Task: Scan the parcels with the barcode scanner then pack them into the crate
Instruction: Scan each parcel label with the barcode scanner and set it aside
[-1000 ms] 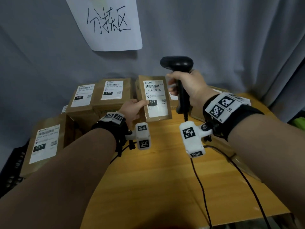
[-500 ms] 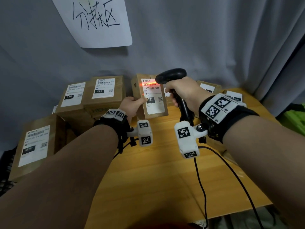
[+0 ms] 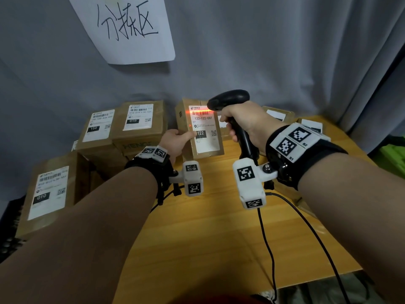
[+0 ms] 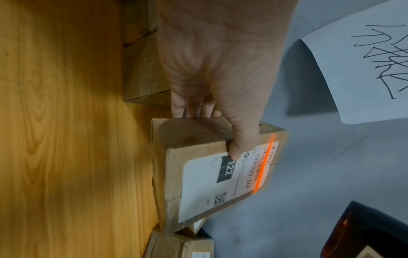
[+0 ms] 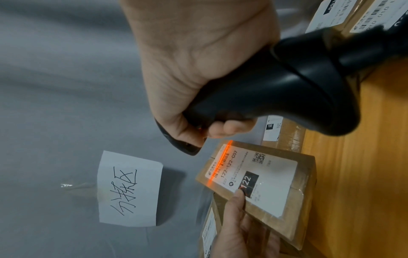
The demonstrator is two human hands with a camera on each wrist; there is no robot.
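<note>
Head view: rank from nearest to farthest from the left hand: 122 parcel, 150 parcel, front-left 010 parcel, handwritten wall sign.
1. 122 parcel: gripped by the left hand itself.
2. 150 parcel: behind, to the left.
3. Front-left 010 parcel: at the far left edge.
4. Handwritten wall sign: high on the curtain.

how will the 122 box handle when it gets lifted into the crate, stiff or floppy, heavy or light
Probably stiff: the 122 box keeps square cardboard edges under the left hand. Probably light for its size, since that one hand alone holds it upright, thumb on the label. The taped faces look glossy, so it might slip a little.
</note>
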